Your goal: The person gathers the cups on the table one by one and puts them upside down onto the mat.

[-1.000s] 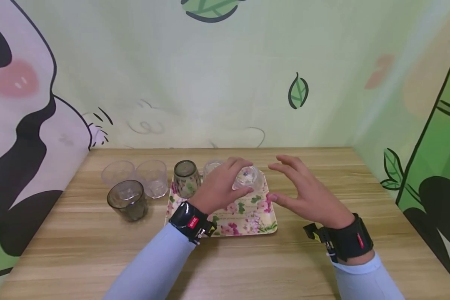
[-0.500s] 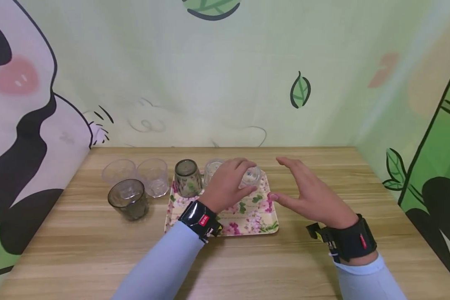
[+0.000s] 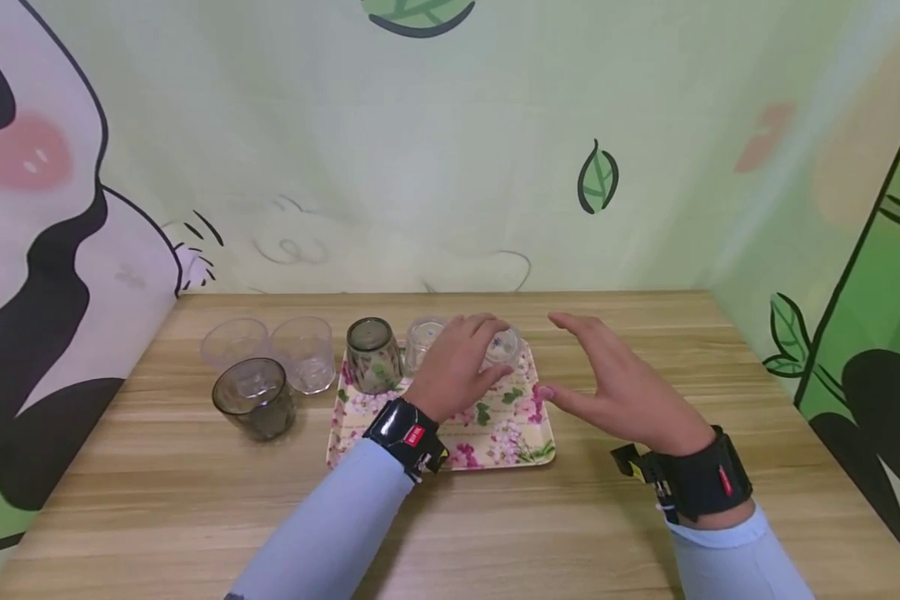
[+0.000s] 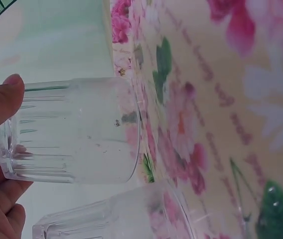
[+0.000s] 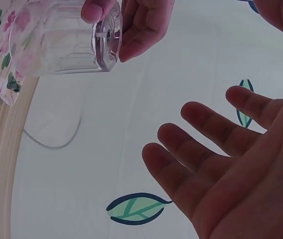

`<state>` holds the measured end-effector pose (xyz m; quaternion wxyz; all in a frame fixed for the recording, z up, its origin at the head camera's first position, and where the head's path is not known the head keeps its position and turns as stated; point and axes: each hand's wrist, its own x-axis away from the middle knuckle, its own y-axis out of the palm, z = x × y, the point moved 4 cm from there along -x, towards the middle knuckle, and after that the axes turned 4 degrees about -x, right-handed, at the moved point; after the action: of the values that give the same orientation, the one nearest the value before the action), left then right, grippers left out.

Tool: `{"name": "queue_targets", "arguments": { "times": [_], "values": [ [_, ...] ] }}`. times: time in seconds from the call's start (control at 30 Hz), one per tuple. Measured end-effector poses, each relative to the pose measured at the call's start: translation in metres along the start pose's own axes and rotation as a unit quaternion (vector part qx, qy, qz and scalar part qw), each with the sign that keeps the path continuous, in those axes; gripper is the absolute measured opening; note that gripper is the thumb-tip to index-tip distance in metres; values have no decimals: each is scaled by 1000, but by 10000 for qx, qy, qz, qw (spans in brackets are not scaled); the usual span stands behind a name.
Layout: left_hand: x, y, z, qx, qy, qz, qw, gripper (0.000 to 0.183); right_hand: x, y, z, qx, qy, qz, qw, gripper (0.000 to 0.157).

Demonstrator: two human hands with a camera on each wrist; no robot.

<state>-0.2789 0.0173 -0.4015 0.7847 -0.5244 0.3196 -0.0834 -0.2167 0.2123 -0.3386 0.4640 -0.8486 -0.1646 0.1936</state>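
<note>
Painted walls (image 3: 495, 167) back our wooden table (image 3: 532, 533), where our left hand (image 3: 453, 367) grips an upside-down clear glass (image 3: 505, 345) by its base, at the far right of the flowered tray (image 3: 495, 442). With the glass's long axis vertical, our right hand (image 3: 626, 392) waits farther off to its right, spread wide, holding nothing.

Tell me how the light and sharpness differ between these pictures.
In the head view, light is fairly even, with soft shadows on the tabletop; left wrist, the flowered tray blurs toward the right edge of the picture; right wrist, the right grip looks dark against the paler backdrop.
</note>
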Motion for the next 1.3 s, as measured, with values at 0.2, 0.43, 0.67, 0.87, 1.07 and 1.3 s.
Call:
{"name": "queue_targets", "arguments": {
  "times": [0.2,0.43,0.67,0.87,1.07,1.3],
  "values": [
    [-1,4,-3,-308,-18,81,9995,62,-1,0,-1,26,-59,52,10000,89],
    [-2,8,-6,-561,-5,141,9983,62,-2,0,2,-31,-69,96,9999,87],
    [-4,6,-5,-962,-46,-50,9953,65,-2,-1,1,1,-140,287,9995,80],
    [-4,7,-5,-1084,-148,-318,9935,62,0,-4,0,82,-186,535,9984,76],
    [-5,10,-6,-1083,-85,-144,9940,55,-1,-3,2,110,-227,522,9983,78],
    [-7,14,-6,-1462,-66,-138,9891,45,-4,-1,5,139,-141,490,9986,80]
  ]
}}
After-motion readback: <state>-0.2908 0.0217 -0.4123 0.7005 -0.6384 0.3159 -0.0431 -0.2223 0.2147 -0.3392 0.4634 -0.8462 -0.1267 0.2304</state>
